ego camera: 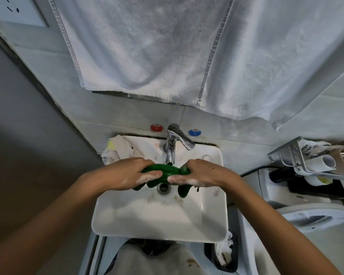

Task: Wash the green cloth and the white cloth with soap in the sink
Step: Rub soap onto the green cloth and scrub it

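Left hand and right hand, fingers curled tight and soapy, grip the twisted green cloth over the sink drain under the faucet; risk: slippery grip, splash over rim, white cloth sliding off the back-left corner.

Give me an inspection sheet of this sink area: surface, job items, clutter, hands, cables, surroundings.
Surface: white sink, brownish stains around the drain; no standing water seen.
Job's things: green cloth bunched over the drain, under the faucet; white cloth heaped on the sink's back left corner; no soap bar seen.
Clutter: small round object on the back right rim, too small to identify.
Hands: left hand and right hand both grip the green cloth; suds on the fingers.
Cables: black cable right of the sink.
Surroundings: white towel hanging above; red and blue wall caps; wire rack with rolls; bin below.
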Tool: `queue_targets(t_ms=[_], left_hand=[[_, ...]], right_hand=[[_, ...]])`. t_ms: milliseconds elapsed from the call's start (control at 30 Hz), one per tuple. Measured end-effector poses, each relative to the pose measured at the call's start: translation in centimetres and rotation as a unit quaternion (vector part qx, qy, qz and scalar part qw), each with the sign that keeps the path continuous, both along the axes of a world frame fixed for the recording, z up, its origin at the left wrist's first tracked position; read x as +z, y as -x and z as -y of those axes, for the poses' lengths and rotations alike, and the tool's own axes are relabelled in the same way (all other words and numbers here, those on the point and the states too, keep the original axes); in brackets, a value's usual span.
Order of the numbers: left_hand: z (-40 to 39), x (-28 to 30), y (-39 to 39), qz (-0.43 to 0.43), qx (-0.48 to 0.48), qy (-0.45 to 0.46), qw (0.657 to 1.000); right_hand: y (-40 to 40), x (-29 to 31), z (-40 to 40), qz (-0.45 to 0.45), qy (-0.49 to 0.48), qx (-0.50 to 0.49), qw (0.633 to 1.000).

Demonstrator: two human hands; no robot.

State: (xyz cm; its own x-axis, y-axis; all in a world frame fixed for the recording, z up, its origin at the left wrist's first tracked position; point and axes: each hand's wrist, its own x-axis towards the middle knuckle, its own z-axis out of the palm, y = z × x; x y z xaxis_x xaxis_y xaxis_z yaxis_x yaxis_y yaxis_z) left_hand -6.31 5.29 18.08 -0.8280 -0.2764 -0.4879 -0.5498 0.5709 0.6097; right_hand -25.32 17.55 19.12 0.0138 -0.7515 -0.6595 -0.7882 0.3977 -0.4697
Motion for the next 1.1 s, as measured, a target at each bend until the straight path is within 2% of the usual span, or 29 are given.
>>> queue_targets(t_ms=[200,267,400,500,633,700,767,833,900,967,1100], left_hand=[[0.2,-0.2,0.6,0.067,-0.036,0.138,0.988],[0.7,0.0,0.7,0.052,-0.02,0.102,0.993],[1.4,-0.3,1.0,0.021,0.022,-0.086,0.996],[1.4,-0.7,1.1,0.024,0.04,-0.131,0.99],[1.6,-1.3,1.1,0.043,0.047,-0.085,0.994],[1.4,-1.1,1.1,0.082,0.023,-0.032,0.996],[0.7,-0.9,1.1,0.128,-0.025,0.042,0.991],[-0.1,-1.1,1.1,0.155,-0.079,0.115,0.978],[-0.6,-1.5,1.0,0.149,-0.096,0.16,0.971],[-0.5,-1.7,0.8,0.126,-0.073,0.166,0.975],[0.1,-2.0,0.3,0.066,0.0,0.086,0.994]], right_hand=[[-0.3,-0.4,1.0,-0.005,0.007,0.006,1.0],[-0.3,-0.5,1.2,0.034,0.004,-0.018,0.999],[-0.3,-1.0,1.3,0.108,0.017,-0.05,0.993],[-0.3,-1.4,1.5,0.104,0.041,-0.054,0.992],[0.0,-1.4,1.4,0.084,0.047,-0.049,0.994],[-0.3,-1.5,1.2,0.001,0.026,0.002,1.0],[-0.8,-1.7,1.1,-0.11,0.007,0.082,0.991],[-1.2,-1.9,1.1,-0.159,0.015,0.111,0.981],[-1.2,-1.9,1.0,-0.158,0.029,0.109,0.981],[-1.1,-1.7,0.9,-0.122,0.029,0.098,0.987],[-0.9,-1.9,0.6,-0.049,0.06,0.046,0.996]])
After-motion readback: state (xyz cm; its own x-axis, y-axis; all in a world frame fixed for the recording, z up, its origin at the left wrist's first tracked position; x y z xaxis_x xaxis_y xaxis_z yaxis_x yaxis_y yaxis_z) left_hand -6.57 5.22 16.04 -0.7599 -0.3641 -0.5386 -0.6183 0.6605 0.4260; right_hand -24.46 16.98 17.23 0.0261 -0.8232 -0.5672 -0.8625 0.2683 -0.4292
